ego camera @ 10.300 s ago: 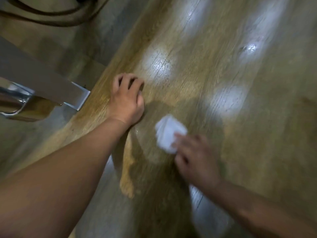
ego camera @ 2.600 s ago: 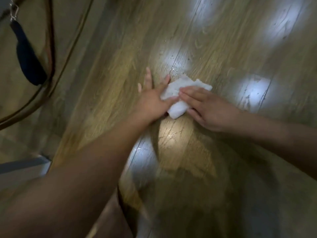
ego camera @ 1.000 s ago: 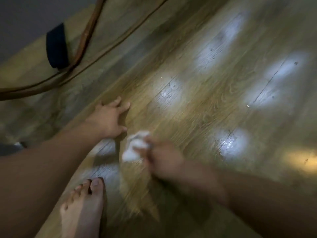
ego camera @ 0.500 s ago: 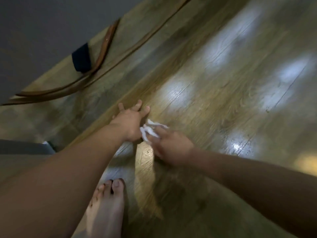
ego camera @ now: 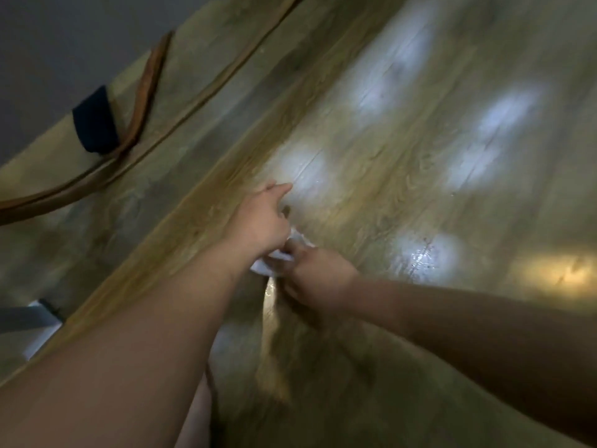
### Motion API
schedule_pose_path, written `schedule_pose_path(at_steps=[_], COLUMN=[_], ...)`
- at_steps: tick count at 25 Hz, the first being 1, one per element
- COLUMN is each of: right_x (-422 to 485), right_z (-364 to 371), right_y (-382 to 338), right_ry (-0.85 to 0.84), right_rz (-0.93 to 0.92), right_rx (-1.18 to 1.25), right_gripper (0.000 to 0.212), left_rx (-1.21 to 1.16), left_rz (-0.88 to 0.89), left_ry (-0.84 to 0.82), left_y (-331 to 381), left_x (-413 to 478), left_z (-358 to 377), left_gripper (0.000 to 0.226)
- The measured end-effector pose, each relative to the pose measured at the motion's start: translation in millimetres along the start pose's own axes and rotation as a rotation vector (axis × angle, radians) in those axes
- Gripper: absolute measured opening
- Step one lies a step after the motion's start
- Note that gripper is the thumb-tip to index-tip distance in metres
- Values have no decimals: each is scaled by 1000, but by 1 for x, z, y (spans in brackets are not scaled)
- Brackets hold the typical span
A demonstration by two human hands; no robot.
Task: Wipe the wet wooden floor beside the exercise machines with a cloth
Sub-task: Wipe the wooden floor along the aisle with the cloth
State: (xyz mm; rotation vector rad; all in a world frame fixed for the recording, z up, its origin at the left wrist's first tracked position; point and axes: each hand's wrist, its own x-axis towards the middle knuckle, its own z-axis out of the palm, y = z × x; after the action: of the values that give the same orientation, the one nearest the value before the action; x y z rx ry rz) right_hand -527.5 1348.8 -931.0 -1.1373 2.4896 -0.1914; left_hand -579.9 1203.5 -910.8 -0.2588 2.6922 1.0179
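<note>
The white cloth [ego camera: 269, 265] lies bunched on the wooden floor [ego camera: 387, 189] between our hands, its visible strip running from near-left to far-right. Our right hand [ego camera: 318, 274] curls its fingers round it; our left hand [ego camera: 261, 221] overlaps its far edge, fingers stretched straight. Half a second ago the cloth showed clear beside the left hand; now that hand partly covers it.

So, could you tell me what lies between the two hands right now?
The bunched white cloth, between the left hand and the right hand, seen in the head view. The right hand grips it; the left's hold is unclear.
</note>
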Motion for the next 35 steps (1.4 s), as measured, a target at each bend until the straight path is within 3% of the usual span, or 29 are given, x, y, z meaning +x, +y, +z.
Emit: schedule_pose_path(at_steps=[1,3,5,7,10,11,14,15,17,19,22,24,26,27,30,32,33,35], right_x=[-10,-27,-67,-101,-103,-102,-141,-159,-181,-186,-225,-250,-264,-270,-301,-341,-364,-415], right_z=[-12,-40,-58,-55,-19,-7,35,42,46,35,16,22,50,66,99,114,116,111], right_y=[43,145,237,263,196,158,46,41,83,156,258,257,200,161,59,73,103,169], right_ry=[5,-41,64,132,240,234,58,9,105,268,338,391,411,423,361,294,315,384], right_rz=[74,481,907,1110,966,832,137,49,144,490,1066,1245,1257,1173,623,488,575,1021], right_rx=[-66,-73,-54,11,96,137,167,183,159,95,215,261,225,217,285,158,81,7], right_gripper=[62,66,62,52,57,57,59,59,59,61,56,54,52,52,50,53,54,57], left_rx=[79,324,521,581,683,658,589,589,599,629,615,608,644,682,824,884,907,933], left_rz=[42,102,48,35,108,98,81,85,81,60,189,273,335,367,415,429,446,463], left_ry=[-97,-269,-469,-546,-567,-560,-547,-547,-551,-540,-609,-733,-831,-862,-894,-907,-902,-878], left_y=[18,38,43,42,54,54,41,37,33,39,79,129,177,197,215,213,211,209], left_x=[6,6,-6,-8,1,1,3,5,11,6,-21,-42,-57,-63,-68,-71,-71,-72], left_z=[10,35,54,56,42,39,48,48,46,48,85,129,177,194,217,220,220,220], left_gripper=[60,62,78,96,98,97,96,98,105,114,121,126,133,135,138,141,141,142])
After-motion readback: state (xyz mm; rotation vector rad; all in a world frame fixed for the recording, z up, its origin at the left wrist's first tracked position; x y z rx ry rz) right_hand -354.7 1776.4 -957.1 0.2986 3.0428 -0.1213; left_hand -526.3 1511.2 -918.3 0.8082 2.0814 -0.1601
